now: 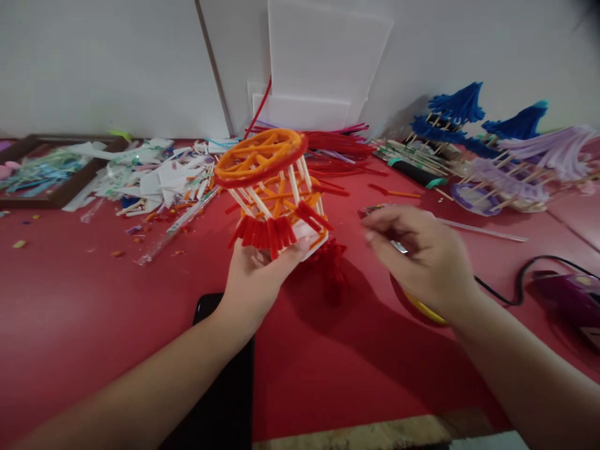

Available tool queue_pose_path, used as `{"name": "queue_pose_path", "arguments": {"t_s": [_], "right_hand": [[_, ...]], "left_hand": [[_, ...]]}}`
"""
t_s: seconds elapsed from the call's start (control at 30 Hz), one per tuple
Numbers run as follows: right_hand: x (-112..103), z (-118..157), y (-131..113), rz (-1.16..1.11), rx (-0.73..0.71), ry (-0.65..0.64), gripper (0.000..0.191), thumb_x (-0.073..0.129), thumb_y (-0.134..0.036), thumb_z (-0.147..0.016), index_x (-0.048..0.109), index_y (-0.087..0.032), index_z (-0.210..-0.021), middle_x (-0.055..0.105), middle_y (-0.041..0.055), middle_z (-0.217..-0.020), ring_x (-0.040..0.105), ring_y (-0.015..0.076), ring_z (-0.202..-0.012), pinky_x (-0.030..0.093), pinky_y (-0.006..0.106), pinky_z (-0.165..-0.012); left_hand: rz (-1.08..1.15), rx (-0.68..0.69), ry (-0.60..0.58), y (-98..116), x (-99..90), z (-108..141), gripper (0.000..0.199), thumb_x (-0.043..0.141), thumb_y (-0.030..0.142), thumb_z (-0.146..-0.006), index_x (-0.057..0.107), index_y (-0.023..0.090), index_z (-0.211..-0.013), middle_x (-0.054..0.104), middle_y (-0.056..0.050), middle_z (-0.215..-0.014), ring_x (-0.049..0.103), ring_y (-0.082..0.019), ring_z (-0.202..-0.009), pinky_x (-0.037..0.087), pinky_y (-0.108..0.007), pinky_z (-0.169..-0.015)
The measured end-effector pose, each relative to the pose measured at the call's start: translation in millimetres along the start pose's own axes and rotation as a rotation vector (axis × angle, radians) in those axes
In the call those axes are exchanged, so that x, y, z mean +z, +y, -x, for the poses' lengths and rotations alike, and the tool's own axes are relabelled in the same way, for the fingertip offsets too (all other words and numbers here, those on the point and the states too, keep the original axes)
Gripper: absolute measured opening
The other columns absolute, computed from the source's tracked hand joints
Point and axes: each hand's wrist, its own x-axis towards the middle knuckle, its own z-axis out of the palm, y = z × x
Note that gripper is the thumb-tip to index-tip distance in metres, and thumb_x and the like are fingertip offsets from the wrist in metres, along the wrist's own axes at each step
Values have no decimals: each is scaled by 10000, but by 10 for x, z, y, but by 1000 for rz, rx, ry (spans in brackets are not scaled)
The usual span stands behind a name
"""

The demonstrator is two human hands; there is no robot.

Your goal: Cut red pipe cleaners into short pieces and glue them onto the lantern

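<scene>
My left hand (255, 275) grips the base of a small round pavilion model (262, 156) and holds it tilted above the table. The model has orange and red pipe-cleaner rings, pale stick posts, a fringe of short red pieces and a white base board. To its right, apart from it, my right hand (422, 256) is closed in a pinch; what its fingertips hold, if anything, cannot be made out. Beneath that hand shows a yellow-handled tool (426, 310), mostly hidden. Red pipe-cleaner pieces (330, 262) lie below the model.
Scraps (164, 178) and a brown frame (70, 194) lie left. Pipe cleaners (337, 147) sit by white boards (328, 50) at the back. Blue models (454, 109), a lilac one (515, 178) and a corded purple device (567, 303) are right. A black phone-like slab (220, 387) lies in front.
</scene>
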Motion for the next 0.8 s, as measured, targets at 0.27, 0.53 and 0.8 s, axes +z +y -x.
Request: {"name": "queue_pose_path", "arguments": {"t_s": [0.27,0.53,0.8], "right_hand": [[117,-2,193,281,-318,-482,215,564,-82,-851,722,-193,-945,723,71,-943,683,214,-888,584,383,-823],[6,5,71,128,-280,-325,260,458,-90,-942,701,-176,-975,774,31,-875,731,126,-773,588,232,-728],[-14,85,-193,-173,-71,-185,329,611,-126,-888,637,-231,-1198,779,-13,-863,747,117,-768,603,213,-743]], "left_hand": [[57,9,-30,-29,-17,-16,222,794,146,-721,717,206,-921,771,-20,-975,719,-169,-912,563,-280,-862],[58,-93,-16,17,9,0,253,834,186,-673,726,189,-902,777,-39,-936,727,-201,-927,577,-296,-851],[-42,-127,12,100,45,9,289,856,245,-636,696,173,-865,775,-69,-920,732,-250,-894,592,-360,-832]]}}
